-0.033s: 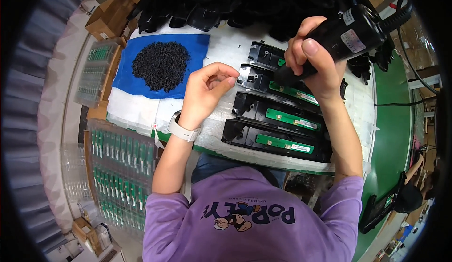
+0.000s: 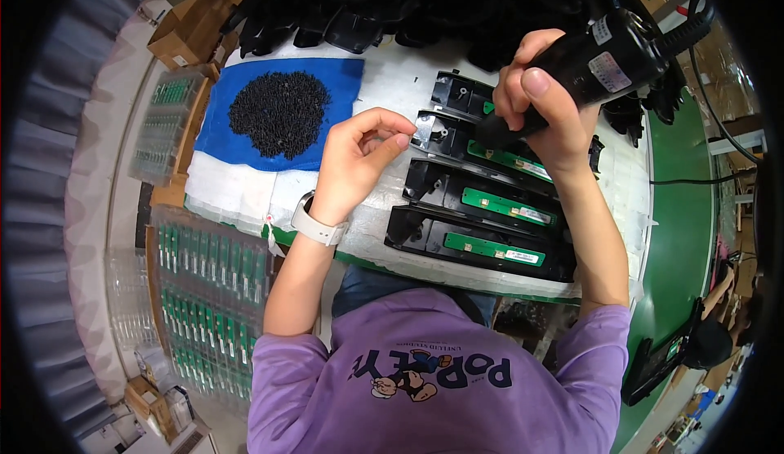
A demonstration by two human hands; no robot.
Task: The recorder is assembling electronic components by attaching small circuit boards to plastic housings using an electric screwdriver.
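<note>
Four black housings (image 2: 482, 197) lie in a row on the white sheet that covers the desk (image 2: 392, 86), toward its right side. Each of the three nearer ones carries a narrow green board (image 2: 494, 250).

My right hand (image 2: 543, 107) is wrapped tight around a black power screwdriver (image 2: 608, 58). Its cable runs off toward the far right corner. The bit points down at the second housing from the far edge (image 2: 445, 131), near that housing's green strip. The hand covers the tip, so I cannot tell whether the bit is seated.

My left hand (image 2: 355, 164) sits just beside the left end of that same housing. Its thumb and forefinger are pinched together and the other fingers are curled under. It may be pinching a screw, but anything between the fingertips is too small to make out from here. A white watch (image 2: 317, 227) is on that wrist.

A heap of small black screws (image 2: 279, 113) rests on a blue cloth (image 2: 216, 140) to the left of the hands, near the desk's far left corner and well apart from the housings.

A dark pile of plastic parts (image 2: 425, 5) runs along the far edge. Clear trays of green boards (image 2: 208, 291) stand off the desk's left edge, and cardboard boxes (image 2: 192, 33) are beyond the far left corner.
</note>
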